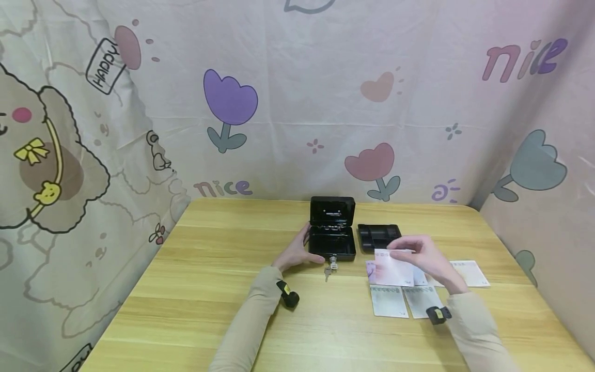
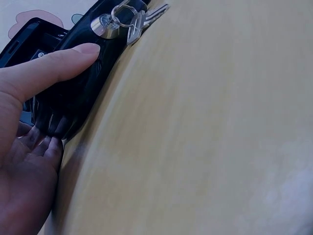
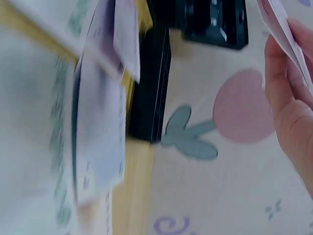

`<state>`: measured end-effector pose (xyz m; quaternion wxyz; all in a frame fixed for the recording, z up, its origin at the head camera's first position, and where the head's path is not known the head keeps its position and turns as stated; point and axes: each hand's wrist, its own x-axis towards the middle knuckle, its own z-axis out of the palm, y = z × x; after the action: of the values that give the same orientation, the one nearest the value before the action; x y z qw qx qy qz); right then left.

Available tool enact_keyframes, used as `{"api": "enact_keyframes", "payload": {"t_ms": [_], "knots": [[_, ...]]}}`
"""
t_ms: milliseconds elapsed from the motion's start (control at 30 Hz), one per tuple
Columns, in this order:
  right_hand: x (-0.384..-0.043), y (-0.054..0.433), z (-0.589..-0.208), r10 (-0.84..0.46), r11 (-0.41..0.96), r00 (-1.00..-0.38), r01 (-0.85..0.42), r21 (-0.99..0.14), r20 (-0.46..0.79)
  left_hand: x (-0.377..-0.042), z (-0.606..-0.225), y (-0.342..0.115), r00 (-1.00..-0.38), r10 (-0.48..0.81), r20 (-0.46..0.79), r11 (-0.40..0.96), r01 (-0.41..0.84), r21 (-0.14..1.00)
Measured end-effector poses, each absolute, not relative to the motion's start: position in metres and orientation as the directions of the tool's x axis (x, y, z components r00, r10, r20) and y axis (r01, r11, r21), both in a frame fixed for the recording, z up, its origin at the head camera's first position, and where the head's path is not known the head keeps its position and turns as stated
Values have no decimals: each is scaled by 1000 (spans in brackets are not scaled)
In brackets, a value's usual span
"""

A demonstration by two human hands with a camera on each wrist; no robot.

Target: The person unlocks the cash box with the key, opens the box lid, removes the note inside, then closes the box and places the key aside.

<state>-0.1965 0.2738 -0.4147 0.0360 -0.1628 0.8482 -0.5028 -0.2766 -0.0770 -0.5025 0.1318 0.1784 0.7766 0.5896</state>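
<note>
A black cash box (image 1: 332,245) stands on the table with its lid (image 1: 332,212) raised, and its inside looks bare. My left hand (image 1: 297,251) grips its near left corner. In the left wrist view the thumb (image 2: 73,63) presses the front face, while the other fingers lie along the side and lower edge. Keys (image 2: 138,25) on a ring hang from the front lock. My right hand (image 1: 429,258) pinches a pinkish banknote (image 1: 392,269) at its upper edge, above other notes. The right wrist view shows this pinched note (image 3: 281,29) between thumb and fingers.
A black compartment tray (image 1: 372,235) lies right of the box. Pale green-edged banknotes (image 1: 389,302) are laid out nearer me, with a purplish note (image 1: 370,274) partly covered and another note (image 1: 471,273) farther right. A patterned cloth (image 1: 297,103) hangs behind the table.
</note>
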Motion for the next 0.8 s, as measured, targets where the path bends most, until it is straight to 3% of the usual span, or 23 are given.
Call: {"api": "enact_keyframes", "payload": {"t_ms": [433, 800], "knots": [[-190, 333, -424, -372, 466, -921, -293, -835, 116, -278, -504, -77, -903, 430, -8, 252, 112, 961], [-190, 383, -434, -311, 555, -950, -212, -805, 36, -278, -504, -77, -901, 433, 1, 241, 117, 963]]}}
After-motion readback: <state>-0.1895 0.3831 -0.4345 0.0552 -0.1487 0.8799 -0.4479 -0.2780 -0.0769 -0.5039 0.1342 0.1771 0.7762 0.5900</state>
